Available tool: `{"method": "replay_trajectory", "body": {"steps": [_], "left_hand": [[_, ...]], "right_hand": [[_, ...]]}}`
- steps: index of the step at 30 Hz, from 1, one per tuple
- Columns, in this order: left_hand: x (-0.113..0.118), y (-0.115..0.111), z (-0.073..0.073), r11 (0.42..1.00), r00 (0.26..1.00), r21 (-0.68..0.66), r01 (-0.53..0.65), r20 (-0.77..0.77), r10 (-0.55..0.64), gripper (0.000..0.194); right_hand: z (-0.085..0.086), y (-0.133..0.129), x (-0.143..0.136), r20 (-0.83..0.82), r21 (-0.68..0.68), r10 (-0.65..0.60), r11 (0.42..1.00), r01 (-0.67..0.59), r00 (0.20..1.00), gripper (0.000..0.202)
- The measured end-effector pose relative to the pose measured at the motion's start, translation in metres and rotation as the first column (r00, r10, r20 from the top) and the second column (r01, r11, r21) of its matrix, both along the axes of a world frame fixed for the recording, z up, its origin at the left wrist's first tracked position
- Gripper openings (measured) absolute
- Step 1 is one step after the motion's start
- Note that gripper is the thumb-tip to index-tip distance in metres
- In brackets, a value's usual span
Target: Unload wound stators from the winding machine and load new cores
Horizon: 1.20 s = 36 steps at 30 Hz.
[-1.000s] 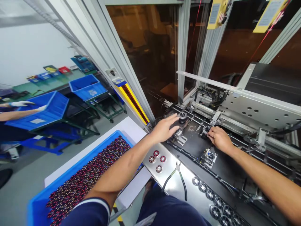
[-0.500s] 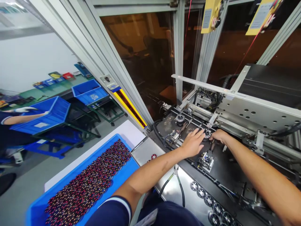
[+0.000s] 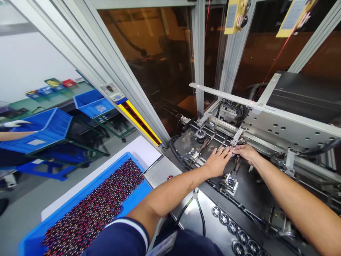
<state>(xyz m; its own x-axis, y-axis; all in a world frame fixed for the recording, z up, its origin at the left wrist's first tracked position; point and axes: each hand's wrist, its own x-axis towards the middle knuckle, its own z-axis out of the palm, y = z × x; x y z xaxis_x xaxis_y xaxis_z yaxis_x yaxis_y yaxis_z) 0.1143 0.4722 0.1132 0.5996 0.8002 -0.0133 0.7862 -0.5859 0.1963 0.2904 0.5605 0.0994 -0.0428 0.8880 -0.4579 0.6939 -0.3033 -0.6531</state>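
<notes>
Over the machine's dark bed, my left hand [image 3: 217,163] is palm down with its fingers stretched out and a little apart. Its fingertips reach a round metal part at a fixture, which the hands now mostly cover. From the other side my right hand [image 3: 245,152] bends its fingers together over the same part, thumb side hidden. Another round metal part [image 3: 200,135] sits in a fixture farther left. Closer to me is a small clamp block [image 3: 230,184]. Cutting pliers [image 3: 195,195] with dark handles lie on the steel ledge [image 3: 186,218].
Several silver spoked discs [image 3: 232,227] line the ledge. A blue tray [image 3: 137,193] holds many small red-and-copper round parts [image 3: 93,209]. A small red part [image 3: 169,177] lies by my left forearm. A yellow light curtain post [image 3: 140,122] stands left; a co-worker's gloved hand [image 3: 17,123] is over a blue bin [image 3: 57,129].
My right hand has moved left and over the round part, closer to my left hand. My left hand stays by the part. The camera view has shifted slightly.
</notes>
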Motion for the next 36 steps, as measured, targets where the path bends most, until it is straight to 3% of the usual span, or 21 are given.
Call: {"method": "replay_trajectory", "body": {"steps": [3,5,8,11,13,15,18,21,24,27,29,32,36], "left_hand": [[0.001,0.0,0.003,1.0,0.999,0.002,0.008,-0.046,-0.008,0.086],[0.0,-0.001,0.004,1.0,0.998,0.003,0.013,-0.063,-0.013,0.088],[-0.001,-0.001,0.005,1.0,0.997,-0.003,0.023,-0.069,-0.024,0.088],[-0.001,-0.001,0.007,0.999,0.997,-0.015,0.03,-0.066,-0.031,0.087],[0.001,0.001,0.01,0.999,0.997,-0.019,0.031,-0.064,-0.032,0.083],[0.003,0.003,0.016,0.999,0.998,-0.021,0.032,-0.06,-0.033,0.078],[0.004,0.0,0.033,1.0,0.999,-0.006,0.016,-0.035,-0.017,0.07],[0.005,-0.016,0.056,0.998,0.999,0.051,-0.024,0.032,0.023,0.058],[0.014,-0.045,0.078,0.994,0.994,0.103,-0.034,0.104,0.023,0.051],[0.036,-0.072,0.087,0.988,0.974,0.148,0.034,0.215,-0.066,0.046],[0.058,-0.084,0.083,0.983,0.947,0.158,0.095,0.289,-0.138,0.043],[0.096,-0.092,0.061,0.986,0.939,0.1,0.13,0.308,-0.155,0.041],[0.134,-0.087,0.025,0.996,0.965,0.069,0.065,0.251,-0.08,0.05]], "right_hand": [[0.026,-0.015,-0.005,0.037,0.129,0.026,0.991,-0.031,0.999,0.03],[0.053,-0.042,0.007,0.058,0.247,0.066,0.966,-0.078,0.996,0.032],[0.094,-0.098,0.058,0.106,0.391,0.116,0.909,-0.148,0.988,0.033],[0.111,-0.145,0.128,0.199,0.49,-0.02,0.868,-0.082,0.98,0.034],[0.101,-0.159,0.163,0.248,0.545,-0.108,0.837,-0.046,0.963,0.036],[0.077,-0.16,0.179,0.272,0.566,-0.074,0.818,-0.098,0.959,0.032],[0.038,-0.154,0.176,0.287,0.568,0.093,0.785,-0.248,0.953,0.027],[0.014,-0.151,0.164,0.302,0.567,0.166,0.76,-0.317,0.939,0.023],[0.004,-0.151,0.166,0.312,0.544,0.145,0.783,-0.301,0.939,0.018],[-0.002,-0.144,0.178,0.319,0.476,0.057,0.853,-0.212,0.946,0.02],[-0.006,-0.134,0.185,0.319,0.391,-0.005,0.912,-0.127,0.948,0.022],[-0.012,-0.112,0.185,0.3,0.226,-0.064,0.974,-0.006,0.952,0.026],[-0.017,-0.085,0.178,0.237,0.085,-0.136,0.989,0.119,0.962,0.03]]}}
